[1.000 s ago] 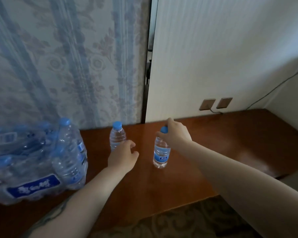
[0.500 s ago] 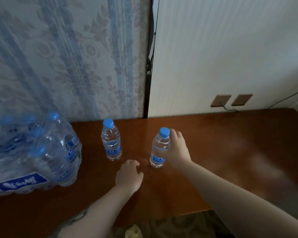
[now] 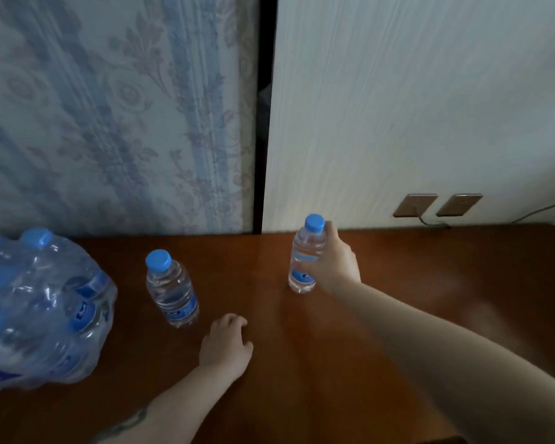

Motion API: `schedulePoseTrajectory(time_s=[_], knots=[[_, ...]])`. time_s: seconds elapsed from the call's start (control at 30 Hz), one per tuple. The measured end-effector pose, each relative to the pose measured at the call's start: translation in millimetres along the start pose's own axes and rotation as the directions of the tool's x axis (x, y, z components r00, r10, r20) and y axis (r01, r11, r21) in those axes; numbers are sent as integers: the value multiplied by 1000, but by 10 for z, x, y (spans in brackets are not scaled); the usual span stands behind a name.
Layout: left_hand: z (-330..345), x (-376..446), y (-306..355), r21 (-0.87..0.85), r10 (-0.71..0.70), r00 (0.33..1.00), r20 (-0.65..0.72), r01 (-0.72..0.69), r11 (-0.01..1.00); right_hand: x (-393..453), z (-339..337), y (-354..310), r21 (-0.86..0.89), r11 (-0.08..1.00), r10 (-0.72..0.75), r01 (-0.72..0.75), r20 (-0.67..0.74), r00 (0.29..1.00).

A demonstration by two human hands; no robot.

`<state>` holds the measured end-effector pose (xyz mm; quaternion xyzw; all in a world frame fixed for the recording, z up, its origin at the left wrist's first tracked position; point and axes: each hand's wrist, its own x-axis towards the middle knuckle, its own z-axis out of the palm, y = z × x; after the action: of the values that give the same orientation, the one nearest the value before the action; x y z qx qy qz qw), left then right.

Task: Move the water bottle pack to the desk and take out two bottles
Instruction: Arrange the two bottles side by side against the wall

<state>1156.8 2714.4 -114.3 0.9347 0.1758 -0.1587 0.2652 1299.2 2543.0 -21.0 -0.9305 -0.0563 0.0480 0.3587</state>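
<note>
The plastic-wrapped water bottle pack (image 3: pixel 42 312) lies on the brown wooden desk (image 3: pixel 430 299) at the far left. Two clear bottles with blue caps stand upright outside it. The left bottle (image 3: pixel 171 290) stands alone, just right of the pack. My left hand (image 3: pixel 226 346) rests on the desk in front of that bottle with fingers loosely curled, holding nothing and apart from it. My right hand (image 3: pixel 332 261) is wrapped around the right bottle (image 3: pixel 303 254), which stands on the desk near the wall.
A patterned blue-grey curtain hangs behind the desk on the left, a white wall panel on the right. Two brown wall sockets (image 3: pixel 438 205) sit just above the desk's back edge, with a cable (image 3: pixel 526 216) running off to the right.
My left hand has let go of the left bottle and drawn back toward me. My right hand slid from the right bottle's cap down onto its side.
</note>
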Motion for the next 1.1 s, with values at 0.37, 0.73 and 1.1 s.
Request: schedulePoseTrajectory(time_s=[0.37, 0.73, 1.1], knots=[[376, 107, 131, 93, -190, 977, -99, 200, 975, 1080, 181, -30, 24, 999, 43, -43, -27, 999], [568, 78, 21, 171, -193, 977, -92, 206, 963, 1321, 279, -31, 59, 998, 14, -11, -51, 999], [547, 69, 2, 182, -169, 983, -76, 180, 967, 1271, 325, -281, 61, 998, 8, -9, 23, 1000]])
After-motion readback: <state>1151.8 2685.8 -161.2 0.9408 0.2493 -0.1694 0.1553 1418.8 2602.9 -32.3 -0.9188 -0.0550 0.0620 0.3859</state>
